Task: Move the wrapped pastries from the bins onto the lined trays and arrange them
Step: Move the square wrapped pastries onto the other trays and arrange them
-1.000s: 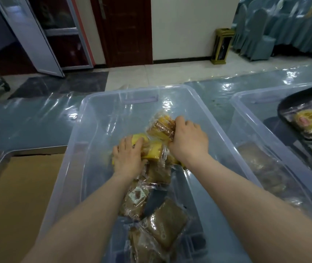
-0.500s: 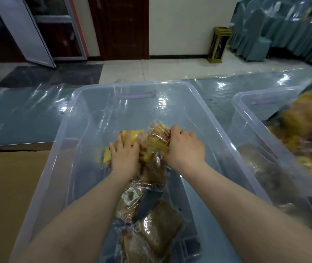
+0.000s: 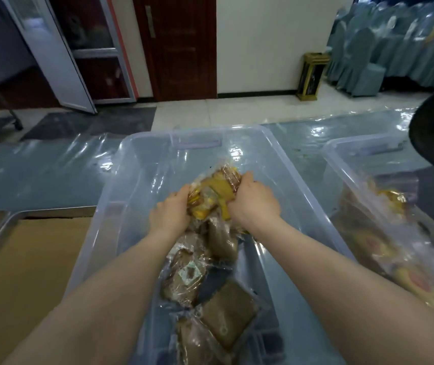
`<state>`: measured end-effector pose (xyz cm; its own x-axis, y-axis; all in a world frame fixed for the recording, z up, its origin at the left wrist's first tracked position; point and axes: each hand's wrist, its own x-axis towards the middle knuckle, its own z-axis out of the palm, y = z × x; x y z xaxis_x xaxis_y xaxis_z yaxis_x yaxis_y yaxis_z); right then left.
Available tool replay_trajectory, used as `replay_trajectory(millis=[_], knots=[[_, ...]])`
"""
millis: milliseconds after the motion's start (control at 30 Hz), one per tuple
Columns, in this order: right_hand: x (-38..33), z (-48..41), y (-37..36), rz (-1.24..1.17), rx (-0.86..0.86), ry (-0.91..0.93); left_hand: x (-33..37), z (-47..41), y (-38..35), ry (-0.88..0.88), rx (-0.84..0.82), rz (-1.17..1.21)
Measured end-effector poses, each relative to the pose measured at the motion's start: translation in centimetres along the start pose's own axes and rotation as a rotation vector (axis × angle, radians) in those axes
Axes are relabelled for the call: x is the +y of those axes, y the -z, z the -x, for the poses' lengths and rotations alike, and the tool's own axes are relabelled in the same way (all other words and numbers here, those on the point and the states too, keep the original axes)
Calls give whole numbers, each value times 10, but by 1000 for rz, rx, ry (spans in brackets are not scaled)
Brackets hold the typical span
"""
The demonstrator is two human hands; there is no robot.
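Inside the clear bin (image 3: 110, 196), the left hand (image 3: 169, 214) and right hand (image 3: 254, 204) both curl round a bunch of yellow wrapped pastries (image 3: 214, 191), squeezing it between them (brown packs (image 3: 226, 312) lie nearer in the bin). A paper-lined tray (image 3: 26, 272) sits just left.

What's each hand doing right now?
Left hand: gripping the bunch of yellow clear-wrapped pastries.
Right hand: gripping the same bunch.
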<state>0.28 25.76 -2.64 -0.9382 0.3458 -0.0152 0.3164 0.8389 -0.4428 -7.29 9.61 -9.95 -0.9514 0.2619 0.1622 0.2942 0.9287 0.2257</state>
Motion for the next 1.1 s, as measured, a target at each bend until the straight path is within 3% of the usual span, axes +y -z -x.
replay_trajectory(millis=[200,333,467,633,867,1100], knots=[[-25,8,38,-357,51,-18,6,0,70,-51,143,43],[-49,27,65,-614,167,86,1,15,121,-83,300,155],[-92,61,91,-799,283,193,-13,38,170,-64,465,367],[-155,98,99,-950,265,268,-67,67,216,-29,587,668],[-251,150,20,-1008,118,277,-190,138,232,137,555,820],[-322,194,-124,-874,-43,93,-302,214,188,227,424,905]])
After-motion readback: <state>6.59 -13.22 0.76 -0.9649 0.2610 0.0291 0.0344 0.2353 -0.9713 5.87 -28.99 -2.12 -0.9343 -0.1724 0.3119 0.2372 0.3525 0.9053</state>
